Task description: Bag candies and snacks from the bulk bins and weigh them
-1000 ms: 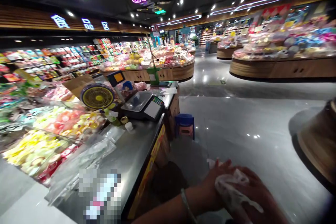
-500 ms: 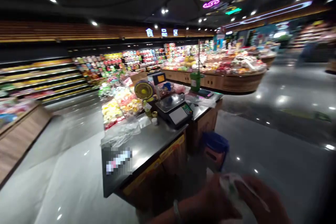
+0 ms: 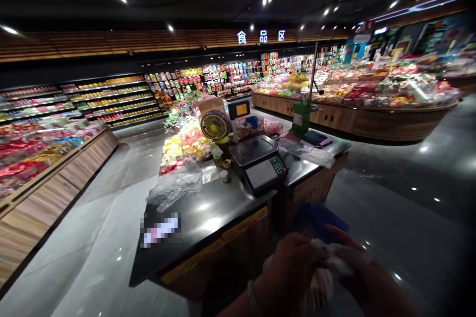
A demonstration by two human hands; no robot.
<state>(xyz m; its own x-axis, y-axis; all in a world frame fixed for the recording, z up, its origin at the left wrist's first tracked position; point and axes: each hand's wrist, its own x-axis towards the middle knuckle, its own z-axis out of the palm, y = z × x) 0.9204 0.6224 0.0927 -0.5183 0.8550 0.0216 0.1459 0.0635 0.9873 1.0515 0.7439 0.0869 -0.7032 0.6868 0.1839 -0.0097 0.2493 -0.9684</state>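
Observation:
Low in the view, my left hand (image 3: 292, 265), with a pale bracelet at its wrist, pinches the gathered top of a whitish, see-through plastic bag (image 3: 320, 287). My right hand (image 3: 366, 272) grips the same bunched plastic from the other side, its fingers partly dark and blurred. The bag's body hangs between both hands; what it contains I cannot make out. Just behind the hands stands a blue-lined bin (image 3: 322, 220), partly covered by them. Beyond it, the counter (image 3: 193, 228) carries a weighing scale (image 3: 260, 163) with a keypad.
A yellow-rimmed fan (image 3: 215, 125), a small white cup (image 3: 223, 176) and loose clear bags (image 3: 174, 185) sit on the counter. A green container (image 3: 302, 118) stands at its right part. Wooden display bins (image 3: 63, 173) line the left; a curved display (image 3: 372, 121) stands behind.
My view has turned left and the counter appears nearer. My hands have drawn in around the bag's top, and its body now hangs below them.

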